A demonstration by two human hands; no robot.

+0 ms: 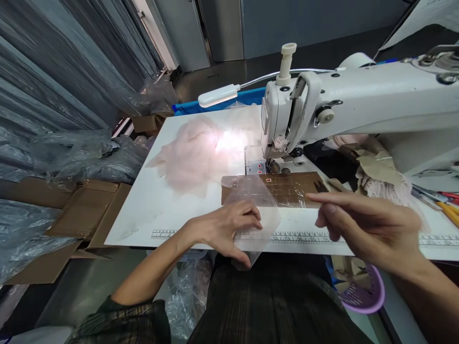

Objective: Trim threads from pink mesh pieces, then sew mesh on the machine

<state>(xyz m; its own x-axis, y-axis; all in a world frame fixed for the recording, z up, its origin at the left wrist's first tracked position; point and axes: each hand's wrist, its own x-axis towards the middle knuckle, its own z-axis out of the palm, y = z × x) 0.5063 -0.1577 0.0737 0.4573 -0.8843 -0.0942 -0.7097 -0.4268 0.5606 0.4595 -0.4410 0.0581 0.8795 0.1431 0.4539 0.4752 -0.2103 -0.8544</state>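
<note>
My left hand (pixel 231 231) rests at the table's front edge, fingers bent over a piece of pale sheer fabric (pixel 268 217). The thumb is spread away from the fingers, and the fabric runs between them and over the edge. Part of the fabric lies on a brown, tape-covered cardboard strip (pixel 294 186) in front of the sewing machine's (pixel 281 114) needle area. To the right, my right hand (pixel 369 224) hovers above the table, index finger stretched left and the others curled. Dark tips of what look like thread snips (pixel 320 186) stick out beyond its index finger; their handles are hidden.
A heap of pink sheer fabric (pixel 193 157) lies under the lamp (pixel 218 95). Scraps (pixel 383 179) and tools with yellow and red handles (pixel 448 210) sit at right. A ruler scale (pixel 304 237) lines the front edge. Below are a purple basket (pixel 376 291) and, left, cardboard boxes (pixel 86 210).
</note>
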